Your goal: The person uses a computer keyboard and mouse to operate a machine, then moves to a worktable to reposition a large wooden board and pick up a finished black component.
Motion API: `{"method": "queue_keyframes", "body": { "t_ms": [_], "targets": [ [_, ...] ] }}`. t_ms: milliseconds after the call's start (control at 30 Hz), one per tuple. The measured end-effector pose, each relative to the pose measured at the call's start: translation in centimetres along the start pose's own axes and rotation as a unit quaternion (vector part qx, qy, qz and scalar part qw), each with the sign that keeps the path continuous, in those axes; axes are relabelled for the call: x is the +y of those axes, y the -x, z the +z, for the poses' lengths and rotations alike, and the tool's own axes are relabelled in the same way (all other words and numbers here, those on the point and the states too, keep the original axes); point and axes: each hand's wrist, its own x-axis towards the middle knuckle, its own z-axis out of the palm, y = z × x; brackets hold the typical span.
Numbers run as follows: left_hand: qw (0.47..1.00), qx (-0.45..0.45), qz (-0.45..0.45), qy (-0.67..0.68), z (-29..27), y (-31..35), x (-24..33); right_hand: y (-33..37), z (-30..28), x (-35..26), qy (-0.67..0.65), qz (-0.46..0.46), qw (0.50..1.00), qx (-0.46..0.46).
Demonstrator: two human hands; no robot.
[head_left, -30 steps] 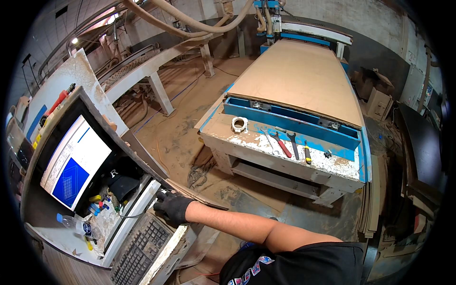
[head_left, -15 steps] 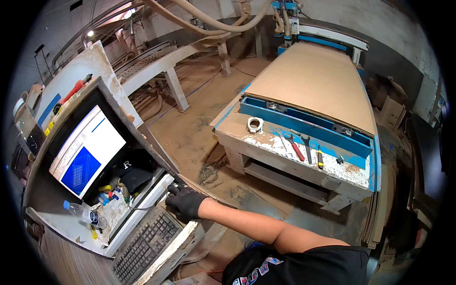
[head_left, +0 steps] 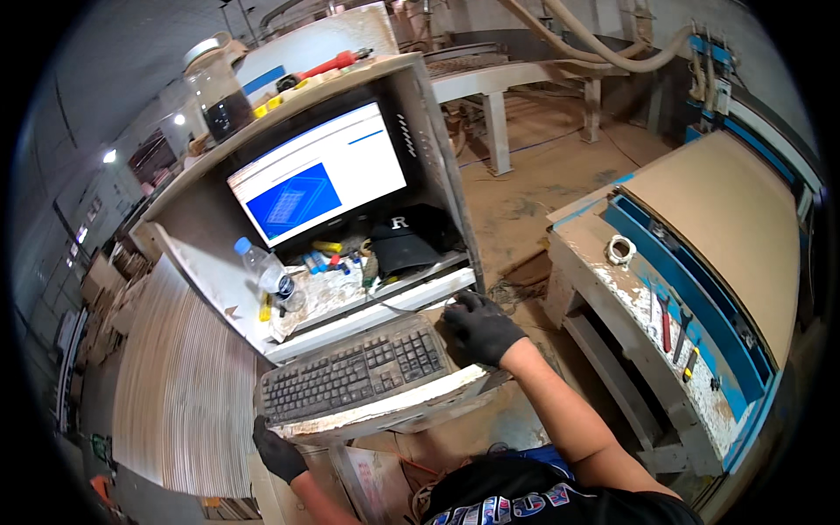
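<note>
My right hand [head_left: 483, 330], in a black glove, lies curved over a computer mouse at the right of the keyboard. Most of the mouse is hidden, and a grey cable [head_left: 395, 308] runs to it. My left hand [head_left: 279, 451], gloved too, is closed at the left front corner of the keyboard tray [head_left: 376, 417]; its fingers are partly hidden. Between the hands sits a dusty black keyboard [head_left: 354, 369]. Behind it a monitor [head_left: 319, 175] in a worn cabinet shows a blue panel with a line drawing on a white screen.
On the cabinet shelf are a clear bottle [head_left: 269, 273] with a blue cap and a black cap [head_left: 408, 241]. A jar [head_left: 219, 92] stands on top. Stacked sheets [head_left: 188, 367] rise at left. To the right, a machine table [head_left: 713, 206] carries a brown board, a white ring [head_left: 620, 251] and several hand tools.
The view has swung left, so the cabinet sits nearer the middle. My left hand has come into view by the tray. My right hand stays at the mouse.
</note>
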Motion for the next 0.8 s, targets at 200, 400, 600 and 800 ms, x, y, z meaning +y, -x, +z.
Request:
{"method": "queue_keyframes", "body": {
  "t_ms": [200, 400, 600, 800],
  "targets": [
    [1.000, 0.012, -0.016, 0.009, 0.0, -0.1, 0.2, -0.3, 0.2, 0.3, 0.029, 0.005, 0.999, -0.028],
    [1.000, 0.001, -0.024, 0.009, 0.1, -0.1, -0.3, -0.3, -0.2, -0.1, 0.022, 0.017, 0.999, -0.044],
    [1.000, 0.011, -0.019, -0.001, 0.0, -0.1, 0.6, -0.2, -0.2, -0.3, 0.034, 0.033, 0.998, -0.034],
    [1.000, 0.014, -0.011, 0.007, 0.7, -0.3, -0.5, -0.4, 0.1, 0.3, 0.033, 0.021, 0.999, -0.030]
  ]
}}
